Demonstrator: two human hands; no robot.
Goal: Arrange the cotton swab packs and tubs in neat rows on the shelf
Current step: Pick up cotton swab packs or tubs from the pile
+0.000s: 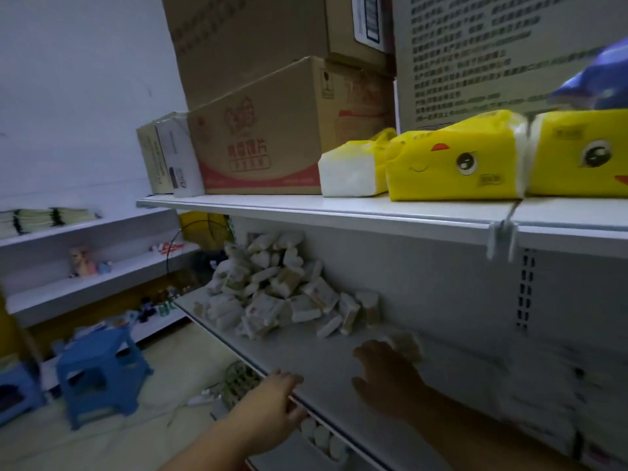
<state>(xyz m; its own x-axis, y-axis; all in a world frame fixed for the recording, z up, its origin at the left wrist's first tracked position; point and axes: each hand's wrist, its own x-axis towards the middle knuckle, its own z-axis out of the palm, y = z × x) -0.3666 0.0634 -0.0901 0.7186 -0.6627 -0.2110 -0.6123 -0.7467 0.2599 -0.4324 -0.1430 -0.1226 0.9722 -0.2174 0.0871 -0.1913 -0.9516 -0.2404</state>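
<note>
- Mostly, the cotton swab packs [272,294] lie in a loose heap on the middle shelf [306,355], against its back panel. One stray pack [406,345], blurred, sits apart at your right fingertips.
- Expect them to be light, soft-wrapped and a bit slick, so pinch each across its short sides, not by the film.
- Your right hand [387,372] reaches flat-fingered over the shelf, holding nothing.
- Your left hand [272,399] rests at the shelf's front edge; I cannot tell whether it grips.
- Above stand yellow tissue packs [455,164] and cardboard boxes [258,130].
</note>
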